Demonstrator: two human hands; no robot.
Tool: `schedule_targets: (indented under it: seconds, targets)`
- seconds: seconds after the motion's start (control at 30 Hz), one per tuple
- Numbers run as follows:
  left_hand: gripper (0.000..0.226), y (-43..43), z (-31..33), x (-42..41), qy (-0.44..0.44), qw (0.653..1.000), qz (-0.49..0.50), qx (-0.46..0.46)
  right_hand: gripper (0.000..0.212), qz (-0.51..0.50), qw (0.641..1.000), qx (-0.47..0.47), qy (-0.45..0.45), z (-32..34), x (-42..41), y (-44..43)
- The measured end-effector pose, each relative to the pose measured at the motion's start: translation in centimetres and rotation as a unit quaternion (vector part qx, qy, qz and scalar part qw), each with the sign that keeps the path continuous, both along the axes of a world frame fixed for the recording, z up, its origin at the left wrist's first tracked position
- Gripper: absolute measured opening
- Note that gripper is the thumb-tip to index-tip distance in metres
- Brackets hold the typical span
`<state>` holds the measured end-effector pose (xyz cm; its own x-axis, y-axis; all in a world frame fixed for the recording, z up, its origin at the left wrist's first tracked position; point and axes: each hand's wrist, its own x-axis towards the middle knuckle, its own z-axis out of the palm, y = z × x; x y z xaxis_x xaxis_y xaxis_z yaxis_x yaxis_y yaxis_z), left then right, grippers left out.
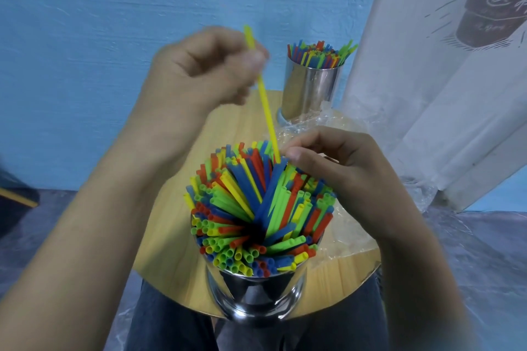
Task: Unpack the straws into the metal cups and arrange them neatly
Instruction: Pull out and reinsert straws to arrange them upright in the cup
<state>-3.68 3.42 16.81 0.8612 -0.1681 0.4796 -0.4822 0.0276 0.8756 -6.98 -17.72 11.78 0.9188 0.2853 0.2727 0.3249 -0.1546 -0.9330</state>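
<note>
Here, in the head view, we see the left hand raised above the round wooden desk. Its grip is closed tight, thumb and fingertips pinching a yellow straw near the upper end. The straw slants down to the right, and its lower end goes in among the packed straws of the near metal cup. That cup stands at the desk's front edge, close to the person. It is crammed with red, blue, green and yellow straws that fan outward around a dark hollow in the middle.

The right hand sits at the far right side of this bundle, fingers curled. The tips of its thumb and forefinger lie just beside the point where the yellow straw enters. We cannot tell whether its grip has hold of the straw or only rests next to it.

The far metal cup stands upright at the back of the desk, filled with upright straws. Crumpled clear plastic wrap lies on the desk under and behind the right hand, reaching the far cup's base.

To the right we see a white cloth hanging in front of a blue wall.
</note>
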Motion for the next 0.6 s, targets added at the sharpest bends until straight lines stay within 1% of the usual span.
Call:
schedule_targets:
  seconds: [0.07,0.1,0.2,0.27,0.33,0.4,0.47,0.53,0.6]
  targets:
    - [0.006,0.7,0.5,0.3,0.014,0.995,0.035,-0.088,0.014,-0.002,1.0,-0.009,0.002,-0.1,0.1,-0.2]
    - [0.009,1.1,0.7,0.4,0.021,0.991,0.052,-0.118,0.014,-0.005,1.0,-0.011,0.0,-0.2,0.1,-0.2]
    - [0.015,1.9,1.0,0.4,0.035,0.983,0.081,-0.162,0.016,-0.016,1.0,0.004,-0.012,-0.4,0.2,-0.1]
    - [0.017,2.0,0.8,0.4,0.039,0.984,0.09,-0.15,0.014,-0.027,0.999,0.025,-0.029,-0.4,0.1,0.1]
    - [0.015,1.9,0.0,0.4,0.047,0.988,0.093,-0.111,0.017,-0.055,0.996,0.052,-0.057,-0.4,0.1,0.2]
    - [0.013,1.8,-0.8,0.3,0.062,0.991,0.088,-0.082,0.021,-0.092,0.988,0.102,-0.071,-0.3,0.0,0.1]
    - [0.011,1.9,-1.5,0.4,0.075,0.991,0.094,-0.057,0.022,-0.112,0.977,0.169,-0.06,-0.3,0.0,-0.1]
    - [0.011,1.8,-1.9,0.3,0.096,0.991,0.092,-0.03,0.022,-0.098,0.966,0.234,-0.048,-0.2,-0.2,-0.4]
    - [0.018,1.8,-2.1,0.2,0.113,0.99,0.081,0.011,0.017,-0.085,0.956,0.276,-0.057,0.0,-0.3,-0.5]
